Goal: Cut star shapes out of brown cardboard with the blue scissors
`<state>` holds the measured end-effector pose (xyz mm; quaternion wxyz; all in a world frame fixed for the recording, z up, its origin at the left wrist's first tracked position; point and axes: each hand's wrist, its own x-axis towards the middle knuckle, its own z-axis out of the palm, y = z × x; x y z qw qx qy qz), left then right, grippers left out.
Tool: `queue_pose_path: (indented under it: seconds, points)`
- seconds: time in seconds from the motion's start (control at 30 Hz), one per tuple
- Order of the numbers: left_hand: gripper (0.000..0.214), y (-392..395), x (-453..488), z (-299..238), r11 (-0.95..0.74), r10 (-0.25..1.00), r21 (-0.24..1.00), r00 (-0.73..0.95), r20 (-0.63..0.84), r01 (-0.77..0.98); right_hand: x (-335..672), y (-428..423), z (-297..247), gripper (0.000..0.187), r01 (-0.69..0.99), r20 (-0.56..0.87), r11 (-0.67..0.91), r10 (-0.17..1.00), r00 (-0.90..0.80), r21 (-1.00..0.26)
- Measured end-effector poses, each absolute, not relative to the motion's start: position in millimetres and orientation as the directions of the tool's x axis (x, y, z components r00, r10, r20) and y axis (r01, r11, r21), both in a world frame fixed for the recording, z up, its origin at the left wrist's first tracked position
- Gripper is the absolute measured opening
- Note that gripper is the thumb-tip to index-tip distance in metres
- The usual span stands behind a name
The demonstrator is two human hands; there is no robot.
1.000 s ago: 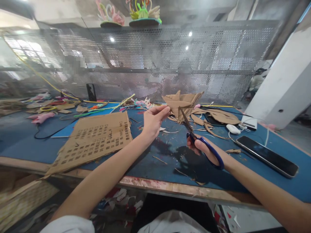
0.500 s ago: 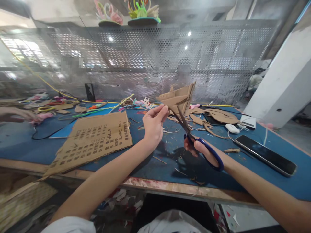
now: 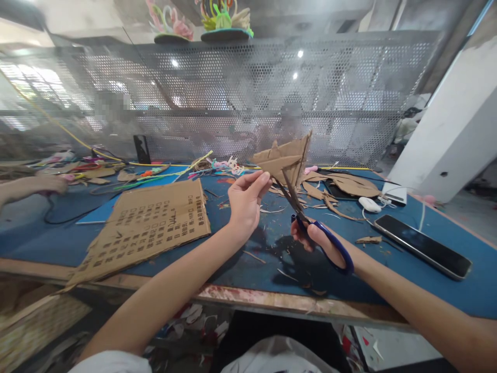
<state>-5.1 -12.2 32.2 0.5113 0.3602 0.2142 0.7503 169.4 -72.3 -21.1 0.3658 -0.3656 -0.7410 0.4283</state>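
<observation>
My right hand (image 3: 310, 237) grips the scissors (image 3: 298, 206), blades (image 3: 289, 186) parted; my left hand (image 3: 246, 199) pinches the cardboard (image 3: 280, 161) just beyond both hands. With fingertips (image 3: 265, 178) so near a blade, a slip could nick me; a loose pinch might skew the cut.

Blue table (image 3: 248, 274) with worn edge (image 3: 256, 294); beyond, tall screen (image 3: 217, 93) of perforated metal, dotted with bright lights (image 3: 300, 54); window (image 3: 42, 77) at far left, pale pillar (image 3: 435, 124) at right.
</observation>
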Motion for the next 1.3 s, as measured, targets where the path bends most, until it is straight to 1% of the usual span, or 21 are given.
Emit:
queue_pose_path:
  seconds: [0.13, 0.3, 0.4, 0.47, 0.5, 0.57, 0.63, 0.67, 0.7, 0.73, 0.8, 0.87, 0.93, 0.97, 1.03, 1.13, 1.23, 1.3]
  points:
    - [0.024, -11.6, -7.3, 35.4, -0.387, 0.921, 0.664, -0.224, 0.32, -0.64, 168.6, -71.4, -23.0, 0.059, 0.219, 0.222, 0.354, 0.858, -0.463, -0.909]
    - [0.025, -9.9, -9.4, 36.3, -0.404, 0.914, 0.686, -0.241, 0.326, -0.605, 167.2, -69.5, -24.9, 0.059, 0.214, 0.219, 0.348, 0.86, -0.462, -0.913]
    - [0.025, -5.9, -13.2, 36.6, -0.436, 0.9, 0.682, -0.267, 0.345, -0.587, 166.8, -70.6, -20.7, 0.059, 0.233, 0.212, 0.348, 0.862, -0.461, -0.908]
    - [0.024, -0.7, -18.4, 38.0, -0.462, 0.887, 0.668, -0.295, 0.355, -0.583, 165.8, -72.3, -16.4, 0.059, 0.278, 0.178, 0.324, 0.878, -0.445, -0.904]
    - [0.024, 2.4, -21.6, 38.9, -0.473, 0.881, 0.658, -0.312, 0.356, -0.586, 164.9, -73.0, -14.5, 0.059, 0.302, 0.145, 0.293, 0.89, -0.432, -0.907]
    - [0.023, 8.8, -27.8, 40.8, -0.484, 0.875, 0.638, -0.34, 0.344, -0.599, 162.3, -73.4, -12.2, 0.059, 0.307, 0.048, 0.173, 0.925, -0.376, -0.936]
    - [0.023, 13.2, -31.5, 41.3, -0.472, 0.882, 0.63, -0.346, 0.321, -0.617, 159.6, -71.3, -12.1, 0.057, 0.225, -0.034, 0.034, 0.956, -0.292, -0.974]
    - [0.024, 14.0, -31.6, 40.4, -0.46, 0.888, 0.632, -0.34, 0.311, -0.623, 158.6, -69.3, -12.6, 0.057, 0.154, -0.04, -0.002, 0.97, -0.24, -0.988]
    - [0.024, 13.8, -30.4, 38.5, -0.448, 0.894, 0.641, -0.327, 0.307, -0.623, 158.1, -66.8, -13.0, 0.056, 0.078, -0.016, -0.002, 0.983, -0.183, -0.997]
    - [0.025, 12.5, -27.9, 35.5, -0.438, 0.899, 0.658, -0.308, 0.311, -0.613, 158.0, -64.3, -13.2, 0.054, 0.007, 0.032, 0.033, 0.992, -0.124, -0.999]
    - [0.024, 7.1, -20.2, 27.0, -0.429, 0.903, 0.709, -0.258, 0.342, -0.56, 159.5, -60.0, -12.1, 0.05, -0.121, 0.155, 0.152, 0.988, -0.015, -0.981]
    - [0.021, -0.1, -11.3, 16.8, -0.439, 0.898, 0.777, -0.178, 0.403, -0.451, 161.9, -58.3, -9.3, 0.049, -0.216, 0.238, 0.244, 0.97, 0.054, -0.946]
    - [0.016, -6.8, -4.5, 7.9, -0.475, 0.876, 0.824, -0.077, 0.476, -0.31, 164.0, -59.4, -6.3, 0.051, -0.244, 0.273, 0.287, 0.958, 0.091, -0.926]
    - [0.014, -9.3, -2.4, 4.6, -0.509, 0.855, 0.827, -0.032, 0.517, -0.24, 164.5, -60.7, -5.0, 0.052, -0.23, 0.281, 0.3, 0.953, 0.113, -0.926]
    - [0.009, -12.1, -0.9, 0.1, -0.601, 0.794, 0.79, 0.022, 0.607, -0.121, 164.4, -63.3, -3.6, 0.051, -0.157, 0.291, 0.315, 0.944, 0.157, -0.936]
    - [0.005, -12.0, -2.4, -3.4, -0.735, 0.678, 0.678, 0.034, 0.735, 0.001, 162.2, -64.6, -4.3, 0.05, -0.066, 0.316, 0.336, 0.925, 0.212, -0.94]
    - [0.009, -11.5, -3.7, -7.1, -0.83, 0.557, 0.552, 0.067, 0.828, 0.082, 160.5, -62.2, -7.1, 0.05, -0.06, 0.348, 0.38, 0.89, 0.295, -0.923]
    - [0.013, -12.7, -3.5, -10.3, -0.871, 0.487, 0.472, 0.123, 0.864, 0.135, 160.9, -59.9, -8.8, 0.051, -0.075, 0.362, 0.413, 0.862, 0.355, -0.908]
